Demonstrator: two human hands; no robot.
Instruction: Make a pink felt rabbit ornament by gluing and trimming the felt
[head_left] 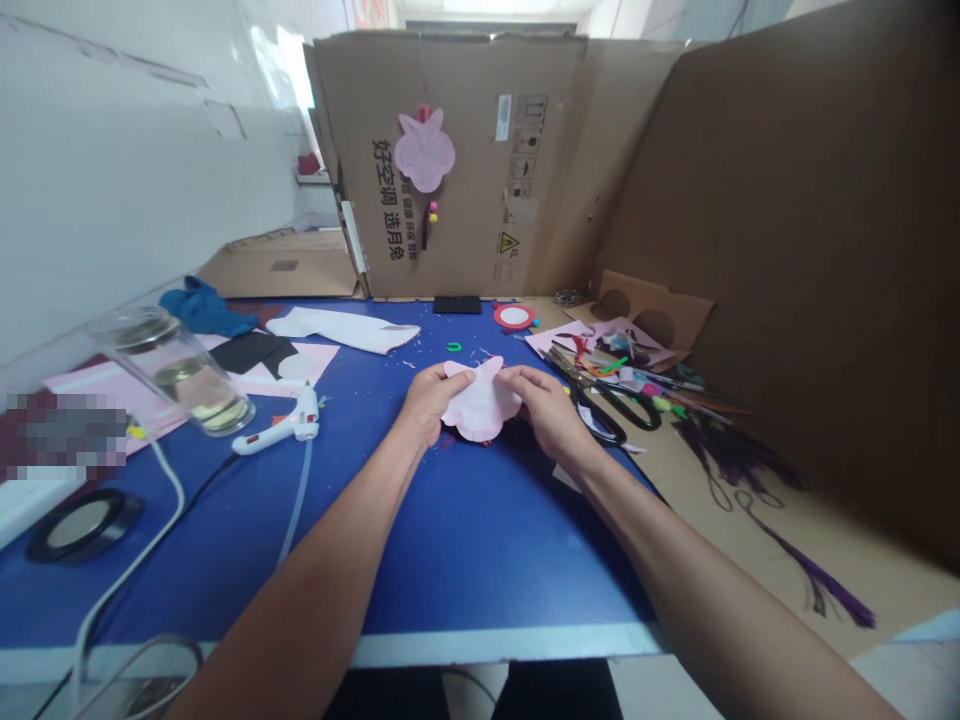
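A pink scalloped paper cutout (484,408) with pointed tips at its top is held between my two hands above the blue table. My left hand (429,402) pinches its left side, thumb on the near face. On the other side, my right hand (543,400) grips the upper right edge between thumb and fingers. What lies behind the cutout is mostly hidden, though small reddish bits show under its lower edge. A green U-shaped piece (454,347) lies just beyond, among white scraps. Large black-handled scissors (611,400) rest right of my right hand.
A white glue gun (281,425) with its cord lies left, near a clear cup (202,390) and black tape roll (82,525). A similar pink cutout (425,152) hangs against the cardboard (465,90). Purple tassels (825,580) lie right.
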